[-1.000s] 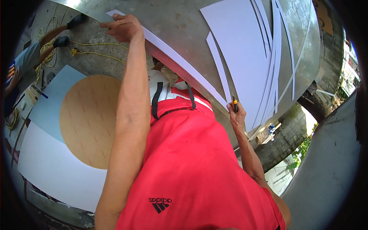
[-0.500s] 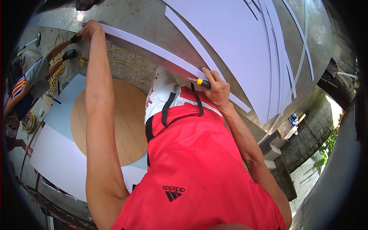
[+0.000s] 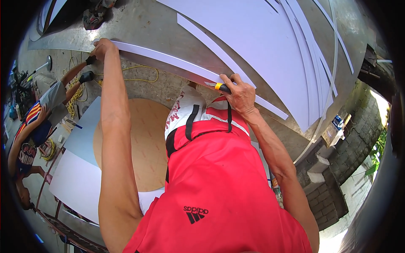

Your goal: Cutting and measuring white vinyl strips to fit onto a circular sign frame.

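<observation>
**Cutting a long white strip on a grey sheet counter**

Seen from above, over a red shirt and two outstretched bare arms. Underneath, a broad grey metal counter [image 3: 168,29] filling the upper half. On it, a large white sheet [image 3: 261,46] with curved cuts, thin white offcuts along its right side. Lower left, on the floor, a round brown wooden disc [image 3: 143,143] lying on a pale board [image 3: 80,181]. At the far left edge, another person crouching, gloved hands near yellow cord [image 3: 139,78]. Across the counter edge, a long narrow white strip [image 3: 168,61], slightly curved. Left hand [image 3: 101,46] closed over the strip's far left end, pressing it down. Right hand [image 3: 240,92] at the strip's near end, grip shut tight round a yellow-and-black utility knife [image 3: 219,86], blade tip touching the strip.
</observation>
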The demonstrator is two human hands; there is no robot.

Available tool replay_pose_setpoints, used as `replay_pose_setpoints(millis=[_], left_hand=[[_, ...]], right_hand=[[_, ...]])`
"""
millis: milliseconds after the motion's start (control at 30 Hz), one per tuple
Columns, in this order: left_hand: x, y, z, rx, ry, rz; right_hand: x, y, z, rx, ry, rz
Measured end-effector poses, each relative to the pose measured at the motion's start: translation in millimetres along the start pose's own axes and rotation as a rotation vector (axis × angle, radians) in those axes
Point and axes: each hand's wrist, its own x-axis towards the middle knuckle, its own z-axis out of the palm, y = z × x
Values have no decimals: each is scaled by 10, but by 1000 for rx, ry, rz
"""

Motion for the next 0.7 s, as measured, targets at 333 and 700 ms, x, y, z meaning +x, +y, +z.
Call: replay_pose_setpoints(millis=[333,700], left_hand=[[-123,19,-94,-53,-66,-10],[-1478,-654,-858,-176,-483,1568]], right_hand=[[-1,-181,79,172,139,180],[-62,-125,139,184,186,186]])
